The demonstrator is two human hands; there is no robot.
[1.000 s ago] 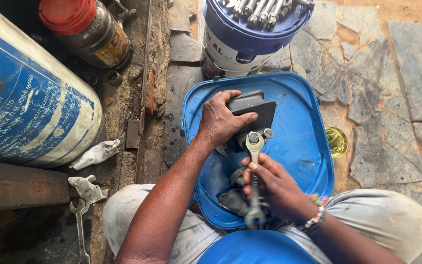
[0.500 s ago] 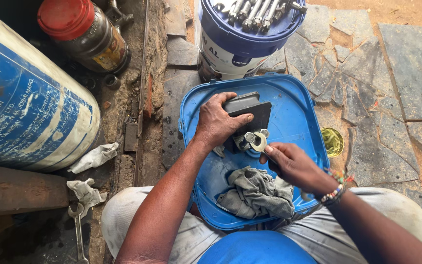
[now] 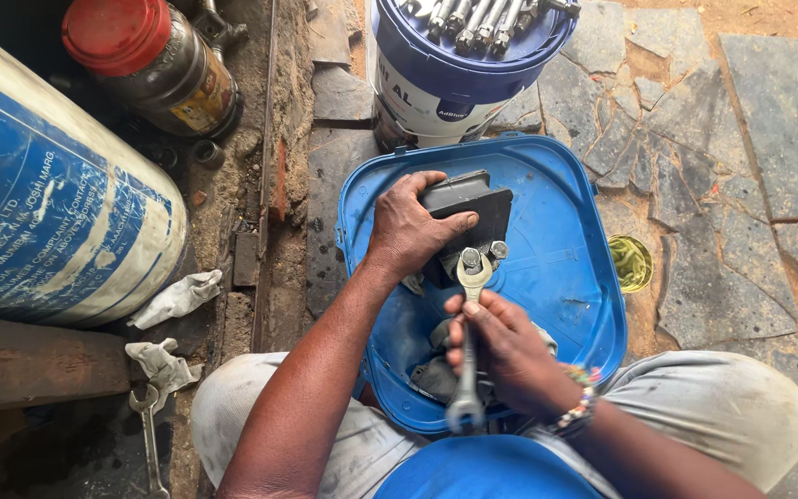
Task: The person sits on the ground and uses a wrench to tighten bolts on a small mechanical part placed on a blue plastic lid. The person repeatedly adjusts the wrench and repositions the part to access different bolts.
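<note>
A blue plastic lid [image 3: 565,277] lies like a tray on the ground between my knees. On it sits a dark metal part [image 3: 473,208] with two bolts at its near edge. My left hand [image 3: 410,231] presses down on that part and grips it. My right hand [image 3: 501,346] holds a silver open-ended spanner [image 3: 469,342] by its shaft, its jaw set on one bolt [image 3: 470,259]. A grey rag [image 3: 436,370] lies on the lid, mostly hidden under my right hand.
A blue and white bucket [image 3: 445,83] full of bolts stands behind the lid. A large blue drum [image 3: 39,203] lies at left, a red-capped jar [image 3: 154,60] beyond it. Another spanner [image 3: 148,434] and white rags [image 3: 177,296] rest on the dirt. Stone paving spreads to the right.
My right hand swung the spanner from pointing sideways back toward my body, shaft now running down the lid. The left hand stayed on the dark part.
</note>
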